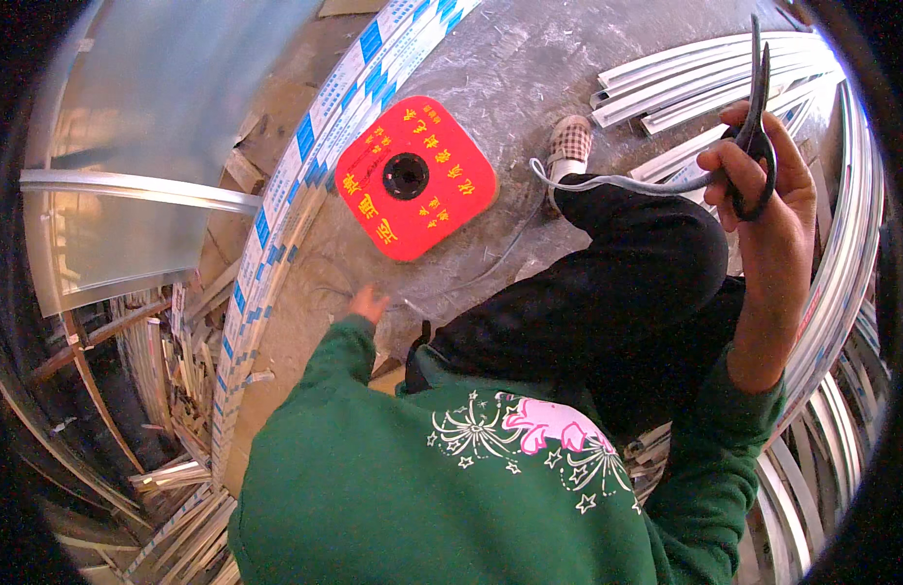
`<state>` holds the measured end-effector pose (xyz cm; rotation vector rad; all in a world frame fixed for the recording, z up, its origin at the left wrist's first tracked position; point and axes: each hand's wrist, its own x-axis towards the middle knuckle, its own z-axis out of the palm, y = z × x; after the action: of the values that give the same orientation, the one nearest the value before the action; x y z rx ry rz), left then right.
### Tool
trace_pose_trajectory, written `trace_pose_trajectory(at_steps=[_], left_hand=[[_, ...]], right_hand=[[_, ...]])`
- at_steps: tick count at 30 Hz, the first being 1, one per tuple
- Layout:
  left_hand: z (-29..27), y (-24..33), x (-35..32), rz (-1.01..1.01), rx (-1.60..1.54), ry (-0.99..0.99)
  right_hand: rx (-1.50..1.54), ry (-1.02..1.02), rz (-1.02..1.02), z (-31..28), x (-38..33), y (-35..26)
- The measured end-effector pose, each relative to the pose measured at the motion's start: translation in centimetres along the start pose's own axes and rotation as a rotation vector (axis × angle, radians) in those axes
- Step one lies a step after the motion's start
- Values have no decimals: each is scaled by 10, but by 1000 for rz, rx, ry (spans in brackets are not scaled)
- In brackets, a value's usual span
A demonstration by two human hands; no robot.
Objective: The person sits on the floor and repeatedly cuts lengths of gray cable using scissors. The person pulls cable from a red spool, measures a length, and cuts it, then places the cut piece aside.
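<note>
My right hand (pixel 778 200), raised at the upper right, is closed round the black handles of a pair of scissors (pixel 760 93), whose blades point up. The same hand also grips a thin, soft grey strip (pixel 647 185). From there the strip runs left, curls into a loop by my shoe and trails away over the floor. Low beside my left knee is my left hand (pixel 371 303), small and blurred, so I cannot see whether it holds anything. Beyond it lies a red, round-cornered reel (pixel 451 195) with a black hub and yellow lettering.
Long profiles with blue-and-white film (pixel 305 136) curve past the reel's left side. White profiles (pixel 705 73) lie at the upper right, more along the right edge. A framed panel (pixel 130 224) and several offcuts (pixel 193 370) are at the left. My checked shoe (pixel 570 139) rests on the concrete floor.
</note>
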<state>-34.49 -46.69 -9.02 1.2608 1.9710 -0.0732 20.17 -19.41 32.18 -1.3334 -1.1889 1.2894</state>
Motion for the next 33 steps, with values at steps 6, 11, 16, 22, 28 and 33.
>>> trace_pose_trajectory(at_steps=[6,11,16,22,28,33], left_hand=[[-7,39,111,-83,-57,394],[-35,64,145,-338,109,583],[-61,87,175,-216,100,422],[-79,90,196,-137,170,342],[-96,77,225,-89,216,278],[-127,35,239,-60,186,245]], right_hand=[[34,4,8,-4,5,9],[13,34,34,-5,5,11],[18,45,24,-2,5,10],[-34,72,67,-3,8,8],[-29,74,111,-2,14,16],[-45,67,111,-1,17,15]])
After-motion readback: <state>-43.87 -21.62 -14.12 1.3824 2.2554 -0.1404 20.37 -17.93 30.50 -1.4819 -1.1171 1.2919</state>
